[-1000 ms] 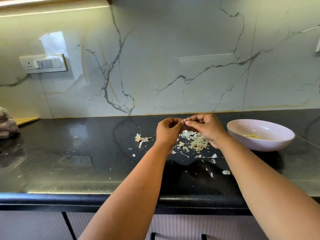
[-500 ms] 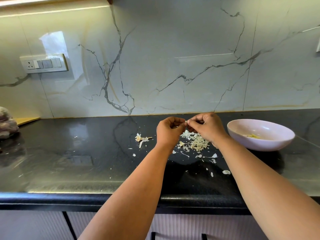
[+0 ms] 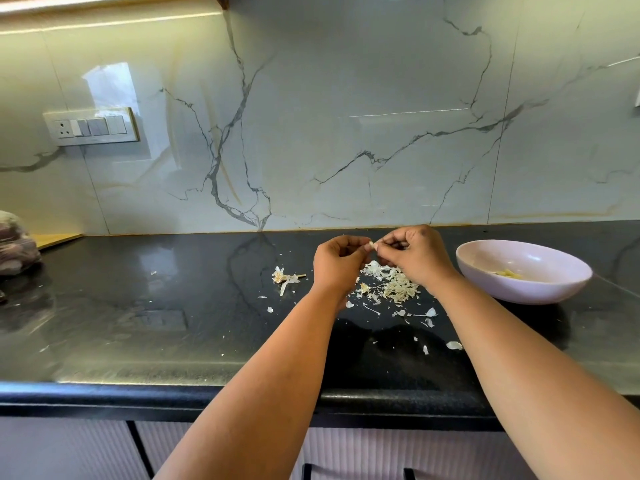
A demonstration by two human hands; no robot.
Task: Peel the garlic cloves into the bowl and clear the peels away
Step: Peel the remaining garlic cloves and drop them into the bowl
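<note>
Both hands meet above the black counter (image 3: 173, 306), pinching one small pale garlic clove (image 3: 372, 245) between their fingertips. My left hand (image 3: 341, 265) grips it from the left and my right hand (image 3: 415, 258) from the right. Below them lies a heap of dry garlic peels (image 3: 391, 287), with loose flakes scattered toward the counter's front. A garlic stem stub with skin (image 3: 285, 277) lies to the left of the hands. The pale pink bowl (image 3: 561, 271) stands to the right, with a few yellowish peeled cloves (image 3: 509, 273) inside.
A marble backsplash (image 3: 346, 133) rises behind the counter, with a switch and socket plate (image 3: 91, 127) at left. A bag of something reddish (image 3: 15, 244) sits at the far left edge. The counter's front edge (image 3: 138, 393) runs above ribbed cabinet doors.
Both hands have lifted slightly and kept working the same clove between the fingertips. The bowl and the peels have not moved.
</note>
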